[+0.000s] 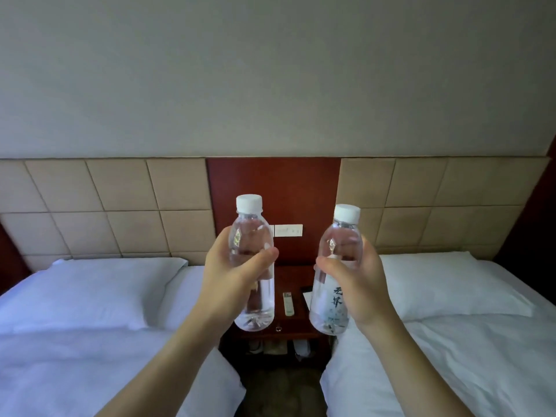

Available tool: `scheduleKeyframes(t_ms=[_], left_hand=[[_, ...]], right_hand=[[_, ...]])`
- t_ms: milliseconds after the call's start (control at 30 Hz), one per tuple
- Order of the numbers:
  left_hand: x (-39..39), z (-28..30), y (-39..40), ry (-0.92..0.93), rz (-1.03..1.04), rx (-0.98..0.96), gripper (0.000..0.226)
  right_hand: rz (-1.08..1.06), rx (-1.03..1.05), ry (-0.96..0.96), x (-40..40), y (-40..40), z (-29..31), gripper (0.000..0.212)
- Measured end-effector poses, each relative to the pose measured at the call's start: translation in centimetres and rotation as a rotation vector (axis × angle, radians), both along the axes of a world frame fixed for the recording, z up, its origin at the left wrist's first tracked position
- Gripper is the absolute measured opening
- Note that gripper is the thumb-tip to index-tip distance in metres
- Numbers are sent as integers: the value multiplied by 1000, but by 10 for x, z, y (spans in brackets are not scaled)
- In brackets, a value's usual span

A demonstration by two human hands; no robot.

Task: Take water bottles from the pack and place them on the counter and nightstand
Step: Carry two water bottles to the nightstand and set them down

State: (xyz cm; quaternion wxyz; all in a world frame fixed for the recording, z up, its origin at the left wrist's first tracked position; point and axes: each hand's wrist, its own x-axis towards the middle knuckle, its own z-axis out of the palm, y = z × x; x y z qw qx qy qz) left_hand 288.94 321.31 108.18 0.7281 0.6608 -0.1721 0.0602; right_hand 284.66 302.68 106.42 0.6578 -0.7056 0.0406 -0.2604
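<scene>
I hold two clear water bottles with white caps upright in the air, one in each hand. My left hand (231,275) grips the left bottle (252,236) around its middle. My right hand (358,284) grips the right bottle (340,245), whose label with dark characters faces me. Behind and below both bottles stands the dark red wooden nightstand (296,323), set between two beds. The bottles hang above its front edge and do not touch it. The pack is not in view.
A white remote (288,303) and a dark device on a white card (306,291) lie on the nightstand top. White slippers (301,346) sit on its lower shelf. White beds (90,326) (451,341) flank a narrow aisle. A switch panel (288,230) is on the headboard.
</scene>
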Motion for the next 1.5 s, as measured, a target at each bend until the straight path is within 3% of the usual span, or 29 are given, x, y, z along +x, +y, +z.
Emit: scheduleKeyframes(t_ms=[500, 933, 1200, 1500], left_hand=[[276, -30, -96, 85, 55, 56, 41], [548, -157, -172, 254, -83, 173, 50], [661, -307, -231, 321, -19, 324, 55], [740, -570, -269, 337, -2, 441, 60]], right_hand=[[28, -37, 88, 288, -98, -24, 39], [-5, 43, 334, 544, -158, -156, 46], [12, 32, 447, 651, -223, -309, 54], [-26, 24, 482, 722, -268, -570, 61]])
